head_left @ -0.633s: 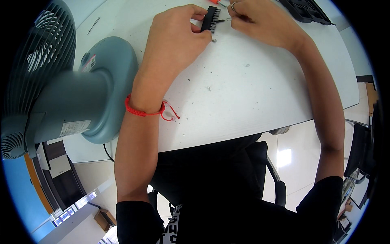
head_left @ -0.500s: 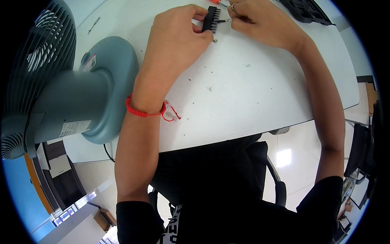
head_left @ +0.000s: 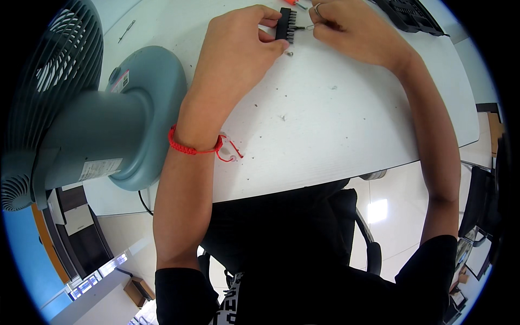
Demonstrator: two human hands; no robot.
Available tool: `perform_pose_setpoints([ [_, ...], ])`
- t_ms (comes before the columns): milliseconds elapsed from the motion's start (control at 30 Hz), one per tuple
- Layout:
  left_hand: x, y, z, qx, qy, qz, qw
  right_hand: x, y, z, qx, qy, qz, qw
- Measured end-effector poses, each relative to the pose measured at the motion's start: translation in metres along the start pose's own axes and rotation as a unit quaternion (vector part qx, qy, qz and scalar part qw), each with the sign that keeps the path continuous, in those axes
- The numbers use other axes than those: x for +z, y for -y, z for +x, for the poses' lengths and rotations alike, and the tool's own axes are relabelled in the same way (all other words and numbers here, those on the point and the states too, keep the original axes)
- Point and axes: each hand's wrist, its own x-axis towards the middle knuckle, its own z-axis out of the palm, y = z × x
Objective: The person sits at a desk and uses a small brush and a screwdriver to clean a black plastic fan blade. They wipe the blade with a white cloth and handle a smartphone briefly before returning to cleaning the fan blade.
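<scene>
The person's left hand (head_left: 235, 54) grips a black rectangular plastic bit holder (head_left: 282, 25) between thumb and fingers, near the far edge of the view above the white desk (head_left: 325, 135). A row of short, grey metal bits (head_left: 291, 33) points from it toward the right hand (head_left: 352, 30), which is curled, its fingertips pinching a thin silvery metal piece (head_left: 310, 27). A black plastic case (head_left: 411, 16) lies right of the hands; a grey-green plastic fan (head_left: 97, 127) stands left.
</scene>
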Motion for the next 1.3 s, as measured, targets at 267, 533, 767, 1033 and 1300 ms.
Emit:
perform_pose_setpoints([
  [267,0.006,0.016,0.005,0.004,-0.012,0.034,0.999,-0.003,0.005,0.001,0.047,-0.004,-0.027,0.999],
  [533,0.018,0.041,0.002,0.082,-0.063,0.093,0.990,-0.002,0.006,0.000,0.053,-0.015,-0.048,0.997],
  [767,0.022,0.046,0.003,0.131,-0.088,0.076,0.985,-0.001,0.004,0.000,0.048,-0.017,-0.051,0.997],
  [1033,0.022,0.049,0.002,0.160,-0.113,0.138,0.971,0.000,0.003,0.001,0.040,-0.004,-0.044,0.998],
  [1300,0.018,0.038,-0.001,0.096,-0.077,0.133,0.983,-0.004,0.000,-0.001,0.028,-0.080,-0.059,0.995],
])
